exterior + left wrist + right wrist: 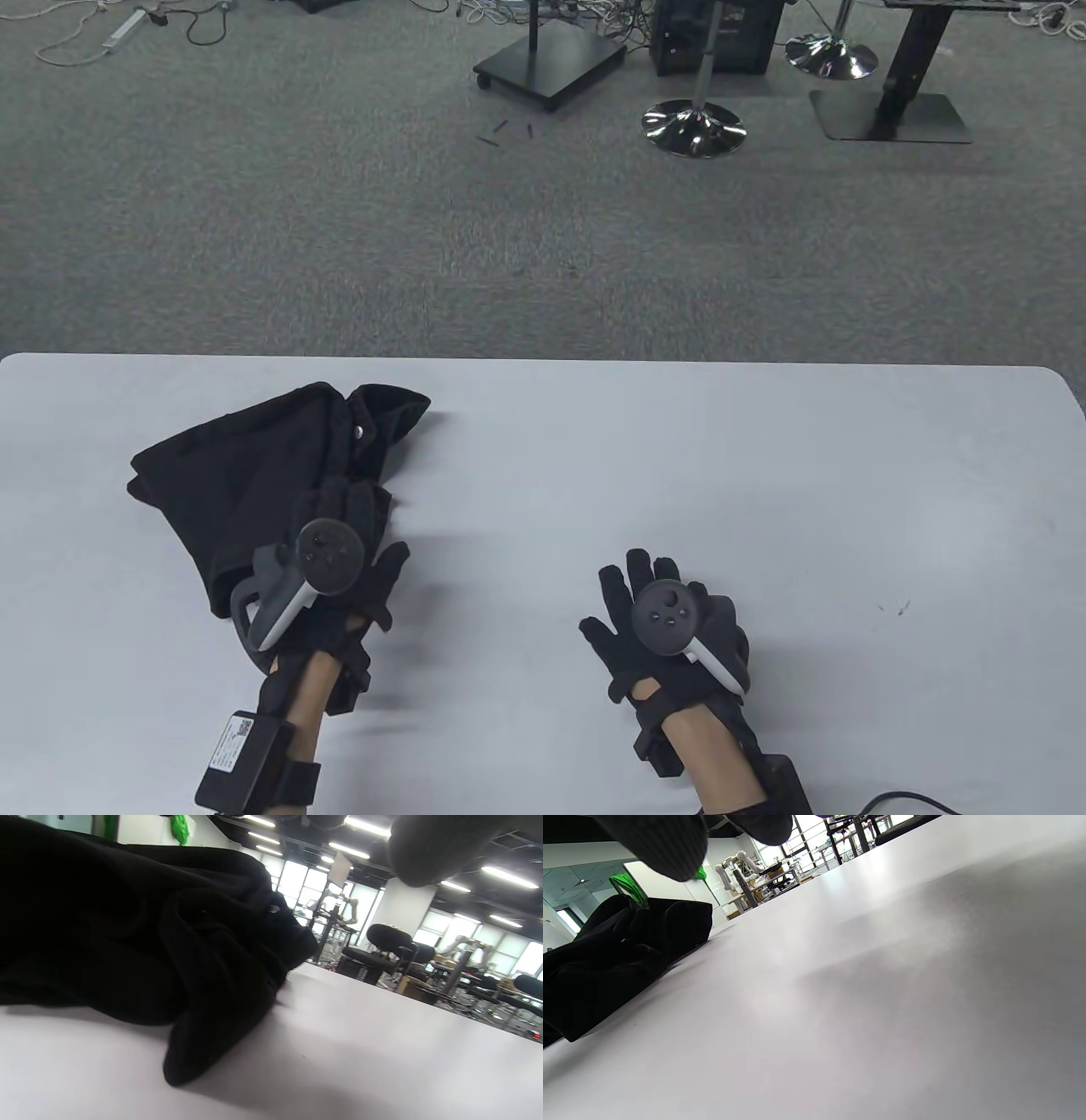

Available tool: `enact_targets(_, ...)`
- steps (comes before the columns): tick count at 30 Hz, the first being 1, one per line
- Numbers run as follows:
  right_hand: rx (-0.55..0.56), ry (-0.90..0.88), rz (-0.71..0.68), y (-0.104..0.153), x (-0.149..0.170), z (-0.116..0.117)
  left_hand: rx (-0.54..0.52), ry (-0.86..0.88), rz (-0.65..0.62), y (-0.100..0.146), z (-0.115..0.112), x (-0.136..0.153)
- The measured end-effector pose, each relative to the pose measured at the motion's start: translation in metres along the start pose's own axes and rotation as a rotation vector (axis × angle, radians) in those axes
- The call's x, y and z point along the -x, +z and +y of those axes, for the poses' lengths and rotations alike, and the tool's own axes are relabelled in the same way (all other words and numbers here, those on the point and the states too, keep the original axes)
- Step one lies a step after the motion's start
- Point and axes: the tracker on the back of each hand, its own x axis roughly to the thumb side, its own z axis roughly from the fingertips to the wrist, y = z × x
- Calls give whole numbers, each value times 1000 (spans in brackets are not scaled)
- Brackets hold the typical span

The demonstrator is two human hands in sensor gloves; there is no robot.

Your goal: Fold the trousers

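Note:
The black trousers [246, 475] lie in a loose, bunched fold on the left part of the white table [679, 475]. A small metal button [360, 431] shows near their far edge. My left hand [373, 522] lies with its fingers on the trousers' near right edge, thumb spread to the side. The left wrist view shows the trousers [148, 942] close up and one fingertip [428, 849] free above the table. My right hand [615, 594] is open with fingers spread over bare table, well right of the trousers. The right wrist view shows the trousers [606, 959] at the left and my fingertips [666, 844] at the top.
The table's far edge [543, 362] runs across the middle of the table view, with grey carpet beyond. A black stand base [551, 64] and a chrome chair base [694, 127] stand on the floor far back. A small dark mark [895, 607] is on the table's right part.

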Motion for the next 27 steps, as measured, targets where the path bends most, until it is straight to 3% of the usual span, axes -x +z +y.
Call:
enact_targets(7, -14, 3, -7, 0, -1, 2, 28, -28, 159, -38, 7, 32)
enact_targets(14, -39, 11, -8, -1, -3, 3, 158, 69, 294, -60, -23, 75)
enact_targets(16, -45, 10, -3, -1, -2, 4, 188, 96, 295, -62, -33, 80)
enact_targets(21, -58, 15, -2, -1, -3, 5, 188, 76, 253, -61, -32, 75)
enact_targets(27, -67, 24, -18, 0, -7, 7, 92, 111, 199, -52, -35, 72)
